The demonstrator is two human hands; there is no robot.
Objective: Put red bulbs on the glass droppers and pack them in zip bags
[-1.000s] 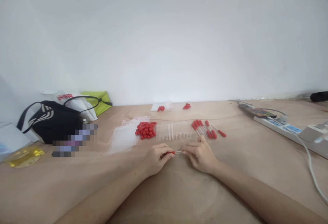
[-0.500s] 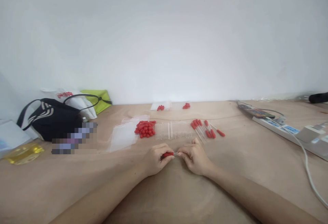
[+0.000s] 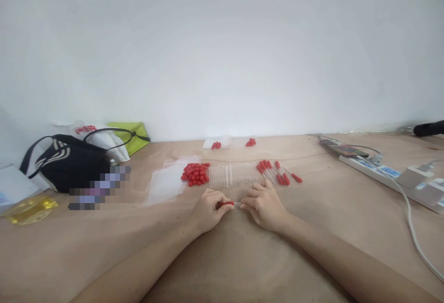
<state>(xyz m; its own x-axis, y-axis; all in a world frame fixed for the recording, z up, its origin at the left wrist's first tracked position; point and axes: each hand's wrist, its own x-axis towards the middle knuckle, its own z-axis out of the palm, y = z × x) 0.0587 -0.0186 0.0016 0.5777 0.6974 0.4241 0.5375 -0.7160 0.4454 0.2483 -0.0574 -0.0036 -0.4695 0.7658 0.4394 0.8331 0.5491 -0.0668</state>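
Observation:
My left hand (image 3: 212, 208) pinches a red rubber dropper bulb (image 3: 227, 204) between thumb and fingers. From the bulb's open end a clear dropper tube (image 3: 237, 204) runs across to my right hand (image 3: 262, 206), whose fingertips are closed on it. The tube's far end is hidden by those fingers. Just beyond my hands, a row of clear tubes (image 3: 222, 177) lies side by side. Left of the row sits a pile of red bulbs (image 3: 196, 174); to its right lie several droppers with red bulbs (image 3: 267, 168) on their tubes.
Clear zip bags (image 3: 166, 183) lie left of the bulb pile. Small groups of red bulbs (image 3: 216, 145) rest on bags near the wall. A black bag (image 3: 72, 164) and a yellow packet (image 3: 31, 209) are at left. At right are a power strip (image 3: 374, 169), phone and white cable (image 3: 411, 219).
Both hands have shifted very slightly upward in the view, still joined by the bulb and tube. The whole scene has moved a little to the left with the camera.

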